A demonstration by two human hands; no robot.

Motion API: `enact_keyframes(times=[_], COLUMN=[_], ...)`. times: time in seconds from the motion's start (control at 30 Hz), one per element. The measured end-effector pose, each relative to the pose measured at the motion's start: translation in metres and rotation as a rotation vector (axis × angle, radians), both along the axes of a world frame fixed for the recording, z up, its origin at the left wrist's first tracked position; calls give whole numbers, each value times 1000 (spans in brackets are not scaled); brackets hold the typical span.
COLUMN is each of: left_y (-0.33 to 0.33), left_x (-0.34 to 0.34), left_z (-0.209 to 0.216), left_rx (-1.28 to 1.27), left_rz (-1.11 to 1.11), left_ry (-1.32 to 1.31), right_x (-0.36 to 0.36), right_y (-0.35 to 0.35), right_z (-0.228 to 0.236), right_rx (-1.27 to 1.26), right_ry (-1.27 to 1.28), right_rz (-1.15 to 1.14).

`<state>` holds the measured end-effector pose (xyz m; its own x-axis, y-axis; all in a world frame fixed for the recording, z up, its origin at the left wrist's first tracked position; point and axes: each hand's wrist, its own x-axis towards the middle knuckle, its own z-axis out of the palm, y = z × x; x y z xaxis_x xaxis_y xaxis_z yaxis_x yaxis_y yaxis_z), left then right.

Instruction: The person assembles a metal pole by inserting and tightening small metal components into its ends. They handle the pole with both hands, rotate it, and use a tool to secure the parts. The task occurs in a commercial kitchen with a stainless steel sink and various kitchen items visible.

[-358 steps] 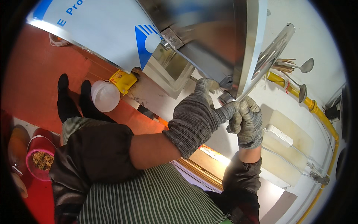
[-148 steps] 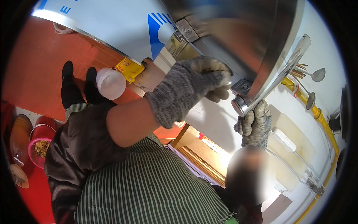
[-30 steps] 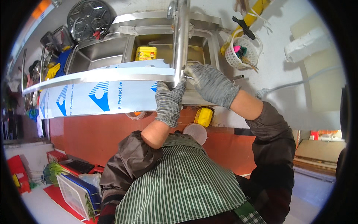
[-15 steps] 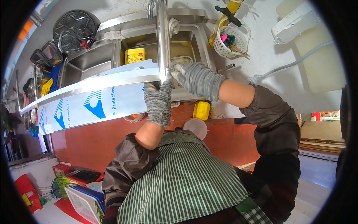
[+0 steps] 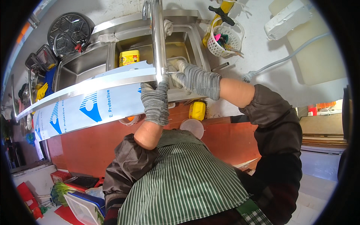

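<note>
Both my hands wear grey knitted gloves. My left hand (image 5: pixel 155 99) is closed around the corner where a shiny metal post (image 5: pixel 159 41) meets a long shelf panel (image 5: pixel 80 105). Blue-printed white protective film covers that panel, and a bare metal strip runs along its edge. Just right of the post, my right hand (image 5: pixel 197 79) pinches a thin metal piece (image 5: pixel 168 72) that reaches the post's side. Its exact kind is too small to tell. The left fingertips are partly hidden against the post.
Behind the panel lies a steel double sink (image 5: pixel 86 62), with a yellow tub (image 5: pixel 129 57) in it. A white basket (image 5: pixel 225 43) of small items stands to the right. Near the sink's front are another yellow container (image 5: pixel 197 111) and a round pale lid or tub (image 5: pixel 192 128). A grey cable (image 5: pixel 288 50) crosses the right.
The whole view has shifted slightly, so the scene sits further left. My right fingers have drawn a little away from the post, and the thin metal piece shows between. My left hand keeps its hold.
</note>
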<state>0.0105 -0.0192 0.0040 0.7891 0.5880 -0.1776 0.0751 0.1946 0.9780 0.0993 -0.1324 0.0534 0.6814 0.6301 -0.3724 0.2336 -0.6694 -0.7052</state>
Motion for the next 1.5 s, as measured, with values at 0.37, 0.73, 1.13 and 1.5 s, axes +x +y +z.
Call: enact_keyframes(times=[0.37,0.73,1.13,1.5], left_y=[1,5,9,16], left_x=[1,6,-4,-2], left_z=[3,-19,-14,-10], left_rx=[-26,98,292,60], left_rz=[-15,-36,106,-2], left_ry=[28,36,18,82], right_x=[5,-7,-18,-28], right_y=[-6,-1,8,32], right_z=[17,16,-5,-14], right_rx=[119,-43,22,244], right_ry=[-839,-483,-394,-296], right_rz=[372,193,-93,-359])
